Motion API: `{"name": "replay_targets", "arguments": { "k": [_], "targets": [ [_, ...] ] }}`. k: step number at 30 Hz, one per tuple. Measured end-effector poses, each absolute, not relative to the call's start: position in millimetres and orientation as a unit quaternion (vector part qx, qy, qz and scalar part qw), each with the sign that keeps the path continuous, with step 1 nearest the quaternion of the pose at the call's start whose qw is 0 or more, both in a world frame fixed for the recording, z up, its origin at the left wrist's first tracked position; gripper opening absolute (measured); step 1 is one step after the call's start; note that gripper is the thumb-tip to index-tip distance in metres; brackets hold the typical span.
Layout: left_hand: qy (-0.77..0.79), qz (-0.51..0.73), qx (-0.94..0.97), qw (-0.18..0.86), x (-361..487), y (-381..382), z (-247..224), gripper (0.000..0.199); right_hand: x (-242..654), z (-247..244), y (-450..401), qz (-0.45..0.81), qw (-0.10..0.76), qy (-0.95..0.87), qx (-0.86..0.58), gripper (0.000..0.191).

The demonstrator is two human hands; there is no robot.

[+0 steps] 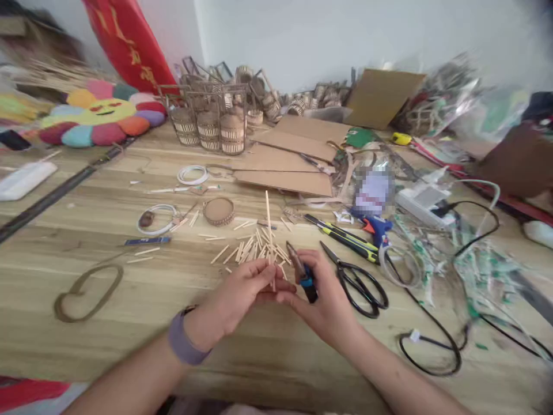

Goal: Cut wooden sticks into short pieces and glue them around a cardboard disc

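Note:
My left hand [235,297] pinches the lower end of a thin pale wooden stick [268,222], which stands almost upright. In my right hand [330,300] is a pair of pliers [307,282] with blue-and-black handles, its dark jaws pointing up and away from me. The fingertips of both hands nearly meet at the stick's lower end; whether they touch is hard to tell. Just beyond them, short cut wooden sticks [248,249] lie in a loose pile. A round woven piece [219,211] with a flat brown base rests behind the pile.
Black-handled scissors [360,285] and a yellow-black utility knife [345,236] lie to the right, near a blue glue gun [380,227] and black cable [432,317]. Cardboard sheets [285,164] and small woven baskets [209,132] stand at the back. A brown coiled strip [88,294] lies left.

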State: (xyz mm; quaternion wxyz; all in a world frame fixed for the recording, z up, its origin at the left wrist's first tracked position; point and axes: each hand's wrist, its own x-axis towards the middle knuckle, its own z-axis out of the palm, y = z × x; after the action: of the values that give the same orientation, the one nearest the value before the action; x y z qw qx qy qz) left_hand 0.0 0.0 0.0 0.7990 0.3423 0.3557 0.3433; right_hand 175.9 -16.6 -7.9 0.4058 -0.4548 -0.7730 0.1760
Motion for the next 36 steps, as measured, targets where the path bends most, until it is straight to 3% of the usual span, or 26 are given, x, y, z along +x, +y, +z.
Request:
{"name": "replay_targets", "arguments": {
  "k": [12, 15, 20, 24, 29, 36],
  "targets": [
    [0.343, 0.344, 0.367, 0.793, 10.5, -6.1, -3.9, 0.039, 169.0, -10.6, -19.0, 0.176, 0.413, -0.761, -0.469, 0.033],
    [0.369, 0.356, 0.410, 0.754, 7.7, -4.6, -0.1, 0.038, 172.0, -4.0, -17.9, 0.264, 0.397, -0.729, -0.491, 0.037],
    [0.426, 0.420, 0.430, 0.676, -1.1, 3.2, 7.2, 0.038, 180.2, 8.7, -14.4, 0.579, 0.341, -0.552, -0.494, 0.057],
    [0.389, 0.422, 0.452, 0.683, -0.6, 3.1, 6.2, 0.040, 179.1, 7.4, -15.2, 0.732, 0.346, -0.417, -0.414, 0.054],
    [0.310, 0.349, 0.406, 0.785, 7.4, -3.9, 1.8, 0.044, 172.5, -2.0, -20.0, 0.820, 0.318, -0.318, -0.355, 0.050],
    [0.349, 0.397, 0.387, 0.756, 1.8, 0.1, 2.4, 0.037, 168.9, 10.4, -25.1, 0.830, 0.283, -0.298, -0.378, 0.040]
  ]
}}
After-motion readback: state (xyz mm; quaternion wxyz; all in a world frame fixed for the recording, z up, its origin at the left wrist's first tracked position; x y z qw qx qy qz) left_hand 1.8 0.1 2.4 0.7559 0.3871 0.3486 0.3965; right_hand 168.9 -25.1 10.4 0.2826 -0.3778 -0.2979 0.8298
